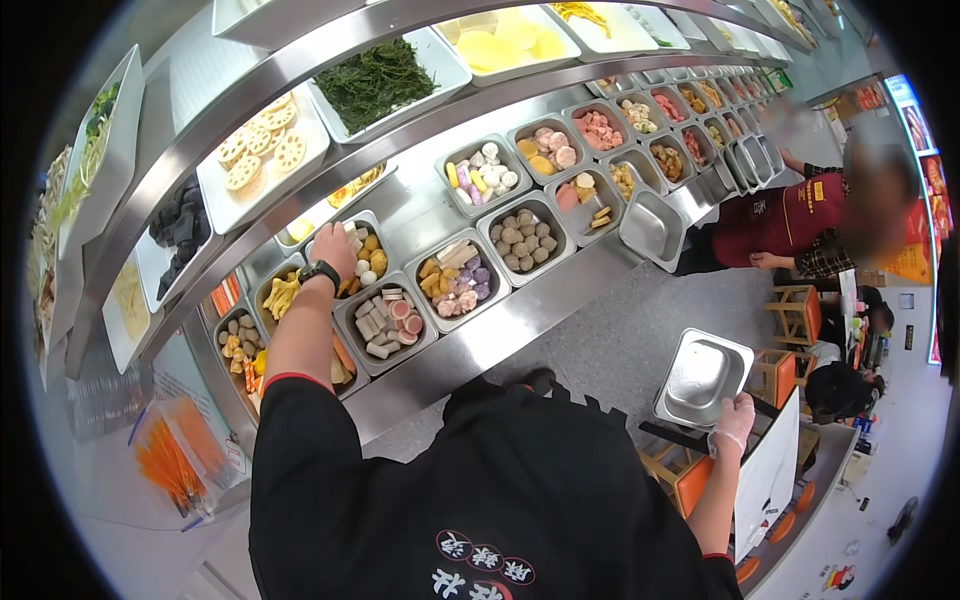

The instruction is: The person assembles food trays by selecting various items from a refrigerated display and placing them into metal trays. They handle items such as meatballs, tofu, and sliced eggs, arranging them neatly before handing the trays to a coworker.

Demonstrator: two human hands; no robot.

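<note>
My left hand (333, 252), with a black watch at its wrist, reaches into the counter. Its fingers bend down at the left edge of a metal food pan (380, 233) holding white and yellow-brown balls. They look closed on that edge, though the tips are partly hidden. Well out to the right, my right hand (733, 425) wears a clear plastic glove. It grips the near corner of a metal pan (690, 370) that has nothing in it and hangs over the floor.
Metal pans of sausage pieces (388, 322), mixed balls (458, 280) and brown meatballs (523, 241) line the steel counter (480, 345). White trays of lotus root (262, 145) and seaweed (375, 85) sit above. A co-worker (775, 220) in maroon stands right, near orange stools (795, 312) and a white table (768, 480).
</note>
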